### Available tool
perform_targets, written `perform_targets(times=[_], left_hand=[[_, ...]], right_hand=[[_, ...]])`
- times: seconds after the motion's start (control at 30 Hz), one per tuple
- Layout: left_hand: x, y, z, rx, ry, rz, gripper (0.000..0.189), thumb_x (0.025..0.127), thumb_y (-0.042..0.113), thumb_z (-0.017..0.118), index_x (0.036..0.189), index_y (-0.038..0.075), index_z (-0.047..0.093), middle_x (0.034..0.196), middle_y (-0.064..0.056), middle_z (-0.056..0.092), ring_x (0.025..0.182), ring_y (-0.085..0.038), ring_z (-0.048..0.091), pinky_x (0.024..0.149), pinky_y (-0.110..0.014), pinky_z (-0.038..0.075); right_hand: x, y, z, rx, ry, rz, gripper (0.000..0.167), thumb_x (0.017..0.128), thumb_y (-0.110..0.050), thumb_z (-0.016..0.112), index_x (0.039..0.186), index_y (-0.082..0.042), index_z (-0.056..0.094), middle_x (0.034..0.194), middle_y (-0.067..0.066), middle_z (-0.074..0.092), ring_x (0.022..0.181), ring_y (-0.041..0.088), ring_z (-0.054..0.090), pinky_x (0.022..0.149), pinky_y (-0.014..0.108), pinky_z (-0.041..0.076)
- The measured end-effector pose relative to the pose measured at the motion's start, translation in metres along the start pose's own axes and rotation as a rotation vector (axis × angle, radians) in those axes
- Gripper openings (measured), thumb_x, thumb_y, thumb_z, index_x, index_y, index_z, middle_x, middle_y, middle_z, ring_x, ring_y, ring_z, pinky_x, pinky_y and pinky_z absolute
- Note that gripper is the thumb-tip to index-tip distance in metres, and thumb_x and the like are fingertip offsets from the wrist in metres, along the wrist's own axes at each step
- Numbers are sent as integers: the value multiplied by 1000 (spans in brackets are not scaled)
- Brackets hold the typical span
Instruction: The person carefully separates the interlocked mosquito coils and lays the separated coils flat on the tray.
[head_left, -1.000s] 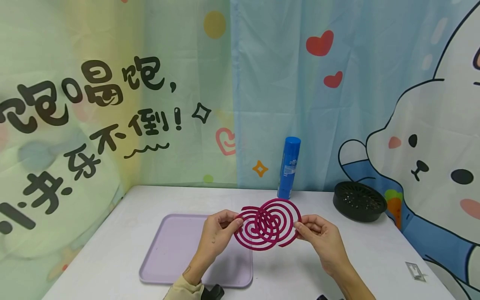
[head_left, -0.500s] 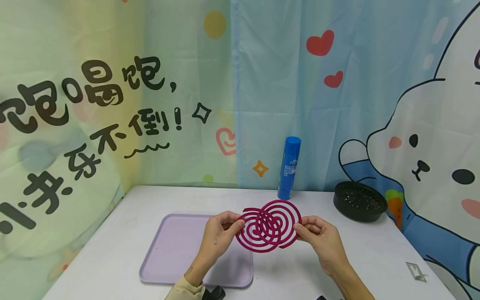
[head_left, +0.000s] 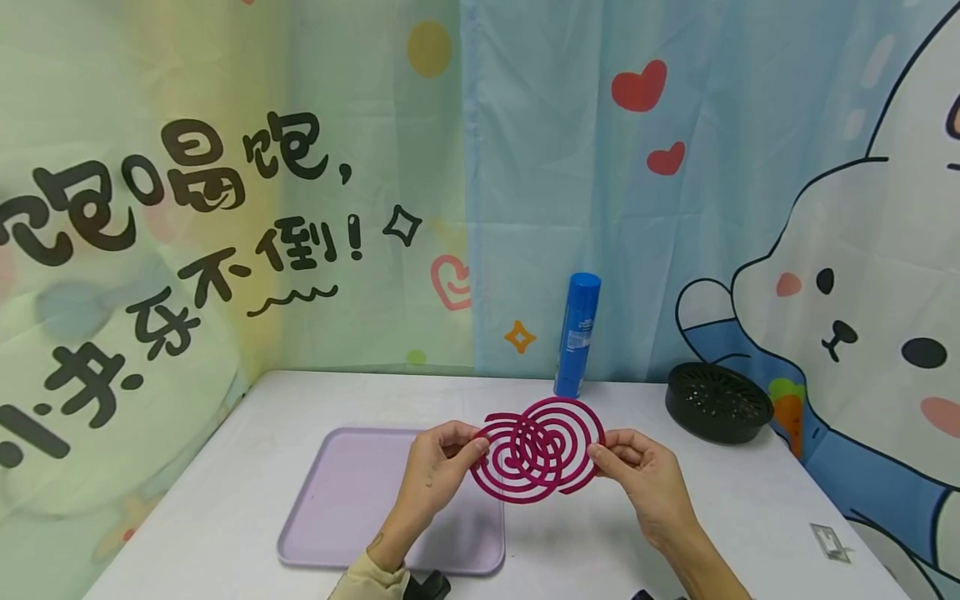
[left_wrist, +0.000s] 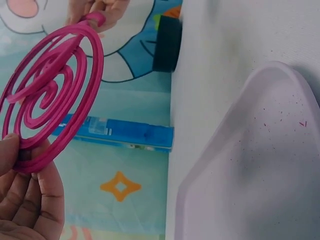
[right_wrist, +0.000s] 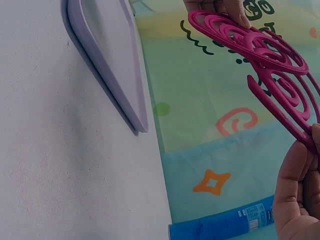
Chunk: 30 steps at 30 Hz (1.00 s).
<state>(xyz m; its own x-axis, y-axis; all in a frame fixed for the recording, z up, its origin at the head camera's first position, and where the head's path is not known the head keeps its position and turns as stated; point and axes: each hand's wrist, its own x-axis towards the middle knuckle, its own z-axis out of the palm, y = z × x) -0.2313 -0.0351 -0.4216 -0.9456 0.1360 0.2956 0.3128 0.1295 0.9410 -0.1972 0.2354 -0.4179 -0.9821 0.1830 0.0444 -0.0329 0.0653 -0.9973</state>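
- A person's left hand (head_left: 437, 468) pinches one edge of two overlapping magenta spiral coils (head_left: 537, 447) between thumb and fingers.
- The right hand (head_left: 647, 483) pinches the opposite edge, the coils held between both hands above the table (head_left: 585, 550).
- Below the left hand lies a lilac tray (head_left: 352, 500).
- Beyond the hands stands a blue canister (head_left: 577, 333).

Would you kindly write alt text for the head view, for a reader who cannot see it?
A left hand and right hand hold two overlapping magenta spiral coils above a white table. A lilac rectangular tray lies at left; farther back are an upright blue cylindrical can and a round black container.
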Motion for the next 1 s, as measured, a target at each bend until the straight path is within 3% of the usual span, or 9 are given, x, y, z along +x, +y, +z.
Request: perform_targets(times=[0.2, 0.37, 1.0], left_hand=[[0, 1, -5, 10, 42, -26, 8, 91, 10, 75, 92, 2, 74, 82, -10, 73, 72, -12, 67, 67, -20, 57], [-1, 1, -7, 6, 38, -46, 7, 91, 9, 74, 92, 1, 73, 82, -9, 73, 72, -13, 67, 68, -21, 57], [1, -2, -10, 0, 37, -29, 10, 91, 10, 74, 92, -1, 73, 82, -11, 72, 71, -10, 66, 67, -21, 58]], right_hand=[[2, 0, -6, 5, 16, -10, 41, 93, -17, 73, 122, 8, 57, 96, 1, 75, 87, 17, 73, 82, 26, 60], [3, 0, -7, 16, 9, 7, 42, 93, -18, 74, 122, 7, 57, 94, -1, 74, 88, 18, 73, 82, 26, 60], [3, 0, -6, -8, 4, -5, 41, 94, -16, 73, 122, 9, 56, 95, 0, 75, 88, 18, 73, 82, 27, 60]])
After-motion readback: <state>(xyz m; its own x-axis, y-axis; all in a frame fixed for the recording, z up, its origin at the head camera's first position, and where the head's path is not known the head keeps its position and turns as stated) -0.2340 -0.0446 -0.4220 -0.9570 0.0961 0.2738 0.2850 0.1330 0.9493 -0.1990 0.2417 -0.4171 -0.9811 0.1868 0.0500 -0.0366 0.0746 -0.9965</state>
